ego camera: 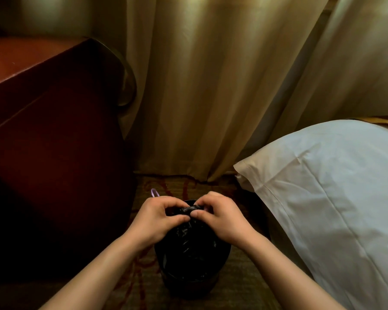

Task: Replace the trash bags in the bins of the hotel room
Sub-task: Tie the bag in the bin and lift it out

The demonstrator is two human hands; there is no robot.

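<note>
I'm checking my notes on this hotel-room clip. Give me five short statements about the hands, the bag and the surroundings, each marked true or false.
1. The left hand and right hand both pinch the gathered top of the black trash bag. True.
2. The bin stands on top of the dark wooden cabinet. False: it stands on the patterned carpet, beside the cabinet.
3. A white pillow lies to the right of the bin. True.
4. The person wears rubber gloves. False: both hands are bare.
5. Beige curtains hang behind the bin, down to the floor. True.
</note>
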